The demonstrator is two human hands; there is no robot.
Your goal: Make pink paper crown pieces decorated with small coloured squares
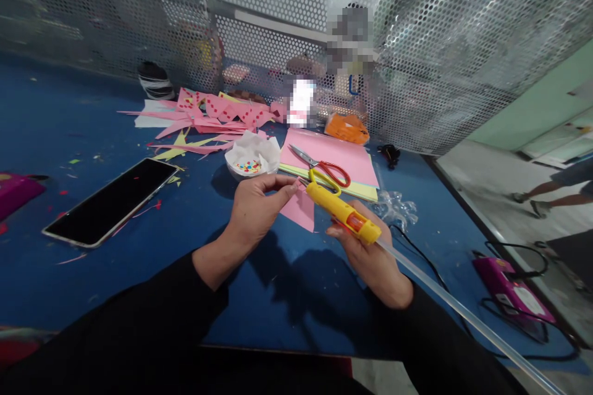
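Left hand [250, 207]: fingers pinched together on a pink paper [301, 213]
Right hand [375, 265]: fingers curled snugly round a yellow glue gun [340, 210]

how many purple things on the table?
2. One purple thing sits at the left edge of view, cut off, left of the phone; the other is right of the right hand. Others could be hidden.

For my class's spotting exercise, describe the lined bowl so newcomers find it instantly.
On the blue table, look just beyond the left hand, left of the pink-topped paper stack. There sits the bowl; unlike its neighbours, it has a crumpled white liner and holds tiny multicoloured pieces.
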